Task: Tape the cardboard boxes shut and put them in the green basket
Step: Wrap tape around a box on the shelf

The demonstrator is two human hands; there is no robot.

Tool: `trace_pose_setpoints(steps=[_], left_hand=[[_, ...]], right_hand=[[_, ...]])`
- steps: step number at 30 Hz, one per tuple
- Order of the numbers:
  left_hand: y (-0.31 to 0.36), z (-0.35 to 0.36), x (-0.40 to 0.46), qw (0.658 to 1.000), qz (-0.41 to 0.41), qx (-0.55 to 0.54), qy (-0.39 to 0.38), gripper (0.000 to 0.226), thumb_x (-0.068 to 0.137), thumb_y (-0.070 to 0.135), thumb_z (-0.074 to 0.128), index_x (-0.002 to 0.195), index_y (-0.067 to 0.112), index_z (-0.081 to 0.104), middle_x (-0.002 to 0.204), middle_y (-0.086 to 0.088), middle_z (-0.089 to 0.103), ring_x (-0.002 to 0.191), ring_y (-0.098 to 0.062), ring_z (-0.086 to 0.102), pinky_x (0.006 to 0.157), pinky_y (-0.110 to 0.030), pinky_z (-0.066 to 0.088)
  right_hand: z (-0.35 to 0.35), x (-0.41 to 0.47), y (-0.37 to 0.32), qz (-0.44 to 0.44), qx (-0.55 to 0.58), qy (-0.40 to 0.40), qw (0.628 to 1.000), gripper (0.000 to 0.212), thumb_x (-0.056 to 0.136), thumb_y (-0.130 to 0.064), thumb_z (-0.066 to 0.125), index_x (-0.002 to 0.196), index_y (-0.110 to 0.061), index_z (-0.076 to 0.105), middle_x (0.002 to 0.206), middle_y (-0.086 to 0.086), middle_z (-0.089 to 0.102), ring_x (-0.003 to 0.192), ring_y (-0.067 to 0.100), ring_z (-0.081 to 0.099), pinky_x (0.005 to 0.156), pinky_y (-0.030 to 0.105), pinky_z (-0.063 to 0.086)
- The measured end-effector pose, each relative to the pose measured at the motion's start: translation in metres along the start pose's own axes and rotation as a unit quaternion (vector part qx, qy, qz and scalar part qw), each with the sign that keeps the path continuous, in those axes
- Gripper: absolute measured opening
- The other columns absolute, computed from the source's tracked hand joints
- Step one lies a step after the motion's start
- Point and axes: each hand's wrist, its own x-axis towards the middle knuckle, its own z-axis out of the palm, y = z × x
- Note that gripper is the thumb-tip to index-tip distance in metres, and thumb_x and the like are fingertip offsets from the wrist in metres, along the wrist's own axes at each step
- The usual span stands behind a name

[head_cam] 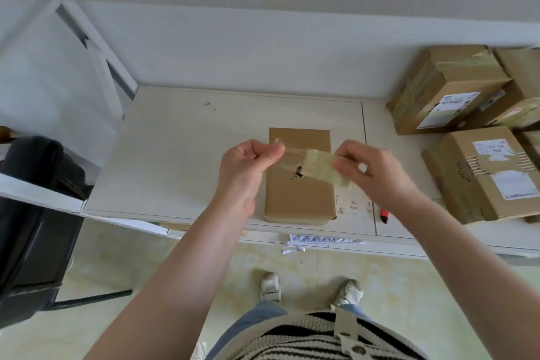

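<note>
A flat brown cardboard box lies on the white table, near its front edge. Above the box my right hand grips a roll of clear tape. My left hand pinches the free end of the tape strip, which stretches between both hands over the box top. A small dark tear shows on the box top under the strip. No green basket is in view.
A stack of several cardboard boxes with labels fills the table's right side. A red-capped marker lies right of the flat box. A black chair stands at the left. A white wall is behind the table.
</note>
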Motion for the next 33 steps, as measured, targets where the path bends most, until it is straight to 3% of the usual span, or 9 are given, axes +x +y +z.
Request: trace_pose_setpoints(steps=[3,7,9,12,21,25,29,31,33], left_hand=[[-0.004,-0.01,0.003,0.999,-0.005,-0.034,0.037,0.028,0.075,0.018,0.082,0.056,0.022,0.062,0.061,0.009,0.064,0.056,-0.003,0.057,0.078,-0.023,0.045],[-0.028,-0.014,0.013,0.99,-0.085,-0.06,0.097,0.022,0.076,0.023,0.083,0.064,0.021,0.065,0.076,-0.001,0.061,0.074,-0.012,0.055,0.098,-0.031,0.048],[-0.041,-0.013,0.021,0.98,-0.136,-0.07,0.127,0.017,0.078,0.024,0.082,0.071,0.019,0.067,0.083,-0.001,0.064,0.083,-0.014,0.058,0.102,-0.033,0.047],[-0.056,-0.013,0.037,0.97,-0.178,-0.081,0.144,0.015,0.078,0.023,0.083,0.074,0.019,0.069,0.084,0.004,0.071,0.093,-0.013,0.066,0.091,-0.025,0.051],[-0.079,-0.009,0.048,0.957,-0.23,-0.117,0.135,0.019,0.077,0.019,0.083,0.067,0.017,0.067,0.072,0.002,0.071,0.077,-0.013,0.067,0.078,-0.022,0.052],[-0.08,-0.011,0.053,0.96,-0.237,-0.098,0.11,0.017,0.08,0.02,0.08,0.071,0.016,0.067,0.079,-0.001,0.071,0.085,-0.016,0.067,0.088,-0.027,0.052],[-0.082,-0.012,0.05,0.979,-0.172,-0.018,0.105,0.029,0.085,0.024,0.075,0.1,0.014,0.052,0.095,0.0,0.062,0.09,-0.016,0.061,0.085,-0.025,0.045],[-0.082,-0.012,0.047,0.987,-0.04,0.094,0.121,0.026,0.088,0.02,0.071,0.094,0.015,0.046,0.094,-0.002,0.053,0.081,-0.016,0.054,0.072,-0.026,0.042],[-0.084,-0.009,0.046,0.96,0.075,0.242,0.121,0.015,0.092,0.019,0.065,0.088,0.011,0.053,0.095,-0.005,0.05,0.078,-0.021,0.054,0.072,-0.033,0.044]], right_hand=[[-0.005,0.021,0.003,0.048,-0.107,0.013,0.993,0.037,0.089,-0.051,0.059,0.066,-0.023,0.052,0.051,-0.008,0.047,0.049,0.008,0.043,0.048,0.024,0.03],[0.009,0.048,0.003,0.16,-0.209,-0.048,0.964,0.053,0.079,-0.068,0.06,0.061,-0.021,0.049,0.052,-0.007,0.048,0.048,0.009,0.047,0.046,0.023,0.028],[0.022,0.059,0.002,0.179,-0.224,-0.074,0.955,0.05,0.08,-0.067,0.061,0.064,-0.021,0.05,0.057,-0.005,0.052,0.05,0.01,0.05,0.047,0.023,0.031],[0.034,0.071,-0.001,0.194,-0.236,-0.072,0.949,0.049,0.08,-0.063,0.065,0.063,-0.02,0.049,0.056,-0.004,0.051,0.049,0.012,0.048,0.046,0.022,0.03],[0.04,0.075,-0.002,0.215,-0.249,-0.077,0.941,0.047,0.081,-0.058,0.066,0.062,-0.019,0.048,0.053,-0.005,0.05,0.047,0.012,0.046,0.045,0.023,0.03],[0.041,0.076,-0.003,0.217,-0.256,-0.082,0.939,0.045,0.082,-0.055,0.067,0.062,-0.02,0.047,0.053,-0.005,0.049,0.047,0.011,0.045,0.045,0.023,0.029],[0.041,0.076,-0.004,0.217,-0.252,-0.081,0.94,0.046,0.082,-0.053,0.068,0.06,-0.02,0.045,0.053,-0.005,0.047,0.047,0.012,0.042,0.046,0.024,0.028],[0.042,0.077,-0.004,0.218,-0.251,-0.08,0.94,0.046,0.082,-0.052,0.068,0.06,-0.02,0.045,0.053,-0.005,0.047,0.047,0.012,0.043,0.046,0.024,0.028],[0.042,0.077,-0.004,0.217,-0.25,-0.075,0.941,0.046,0.082,-0.052,0.069,0.06,-0.02,0.044,0.053,-0.004,0.048,0.047,0.012,0.043,0.046,0.024,0.028]])
